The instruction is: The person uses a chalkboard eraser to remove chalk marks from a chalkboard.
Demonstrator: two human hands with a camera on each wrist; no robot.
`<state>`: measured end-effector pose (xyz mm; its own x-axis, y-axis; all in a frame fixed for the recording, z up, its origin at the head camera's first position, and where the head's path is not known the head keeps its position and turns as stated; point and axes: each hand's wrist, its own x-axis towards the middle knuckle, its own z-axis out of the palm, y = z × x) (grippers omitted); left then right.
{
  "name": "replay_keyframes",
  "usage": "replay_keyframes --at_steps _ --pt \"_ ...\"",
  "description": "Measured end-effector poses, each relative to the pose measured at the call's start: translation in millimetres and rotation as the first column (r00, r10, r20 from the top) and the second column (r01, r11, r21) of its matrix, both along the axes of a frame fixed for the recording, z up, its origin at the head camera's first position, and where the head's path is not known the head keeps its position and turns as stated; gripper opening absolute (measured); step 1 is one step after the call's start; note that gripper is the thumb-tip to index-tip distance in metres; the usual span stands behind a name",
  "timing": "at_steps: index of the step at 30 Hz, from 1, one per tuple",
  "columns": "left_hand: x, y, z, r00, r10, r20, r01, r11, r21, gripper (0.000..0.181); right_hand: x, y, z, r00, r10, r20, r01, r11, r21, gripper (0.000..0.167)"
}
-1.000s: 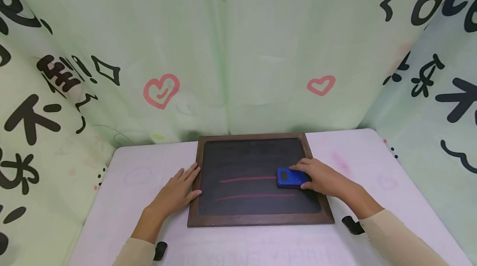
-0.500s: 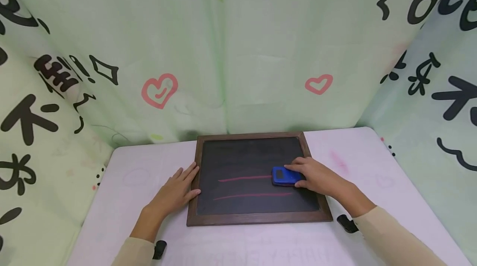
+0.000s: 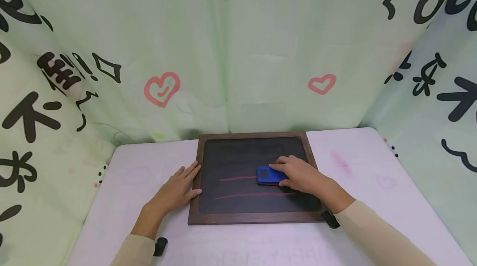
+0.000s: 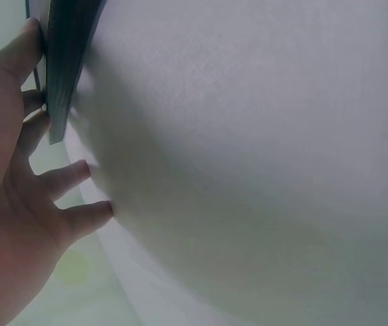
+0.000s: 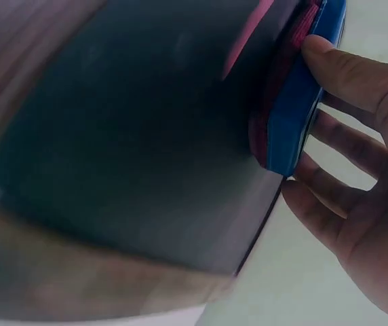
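A small blackboard (image 3: 261, 207) in a brown wooden frame lies on the table. Two pink chalk lines cross it, an upper line (image 3: 238, 178) and a lower line (image 3: 253, 195). My right hand (image 3: 303, 177) grips a blue blackboard eraser (image 3: 265, 175) between thumb and fingers, over the right end of the upper line. In the right wrist view, the eraser (image 5: 292, 115) shows a reddish pad facing the board. My left hand (image 3: 174, 193) rests with straight, spread fingers at the frame's left edge; the left wrist view has thumb and some fingertips touching the frame (image 4: 65, 75).
The white table (image 3: 223, 243) extends around the board on the left, right and front. A pale green curtain (image 3: 261, 51) with drawn hearts and black lettering hangs behind and at both sides. Each wrist bears a small black device, one being the left device (image 3: 160, 246).
My right hand has slid the eraser leftward along the upper line, and the visible part of that line is shorter. My left hand has stayed at the frame.
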<state>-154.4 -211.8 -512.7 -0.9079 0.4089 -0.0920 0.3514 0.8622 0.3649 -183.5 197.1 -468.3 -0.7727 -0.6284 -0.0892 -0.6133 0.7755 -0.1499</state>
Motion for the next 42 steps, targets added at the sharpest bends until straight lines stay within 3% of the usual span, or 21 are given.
replay_keyframes --at_steps 12,23,30,42 --pt "-1.7 0.2 2.8 1.000 0.010 0.013 -0.010 1.000 0.011 0.081 -5.7 -49.0 3.0 0.998 0.061 -0.003 -0.061 0.998 0.006 0.059" --pt "-1.2 -2.7 2.8 1.000 0.017 0.003 -0.017 0.999 0.044 0.084 -12.4 -110.8 1.0 0.991 0.132 -0.039 -0.126 0.985 0.118 0.059" --pt "-0.2 -2.1 0.8 1.000 0.020 0.017 -0.021 0.999 0.036 0.084 -14.0 -141.9 0.3 0.992 0.118 -0.031 -0.112 0.981 0.156 0.058" --pt "-4.6 -1.0 -3.4 1.000 0.019 0.024 -0.020 1.000 0.017 0.087 -36.4 -173.4 0.0 0.993 0.113 -0.033 -0.106 0.980 0.167 0.057"
